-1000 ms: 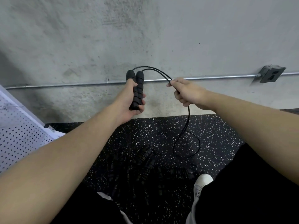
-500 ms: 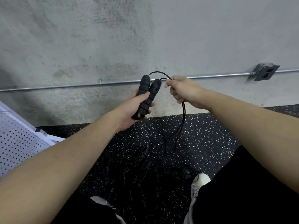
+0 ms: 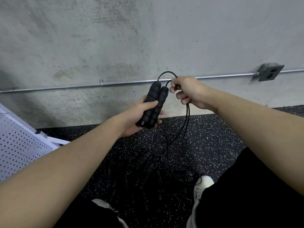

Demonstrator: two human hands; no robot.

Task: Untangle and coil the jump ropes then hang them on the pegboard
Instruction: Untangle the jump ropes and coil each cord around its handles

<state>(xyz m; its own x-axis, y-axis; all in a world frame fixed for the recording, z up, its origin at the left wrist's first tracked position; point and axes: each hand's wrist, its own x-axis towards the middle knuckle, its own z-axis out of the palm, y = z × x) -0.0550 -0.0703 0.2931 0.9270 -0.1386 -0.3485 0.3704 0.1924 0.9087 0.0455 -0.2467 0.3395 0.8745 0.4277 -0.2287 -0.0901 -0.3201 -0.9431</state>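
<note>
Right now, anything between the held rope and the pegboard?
Nothing solid visible. The left hand grips both handles; the pegboard sits lower left with open space between. But the cord from the right hand trails into the rope pile on the floor and may snag.

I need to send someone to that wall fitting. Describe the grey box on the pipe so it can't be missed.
Start at the bare grey concrete wall and follow the thin horizontal metal conduit pipe rightward. Near the right edge it meets a grey metal outlet box with a dark faceplate, mounted slightly tilted. It is the only boxy fitting on the pipe; the small clip further left is just a strap.
</note>
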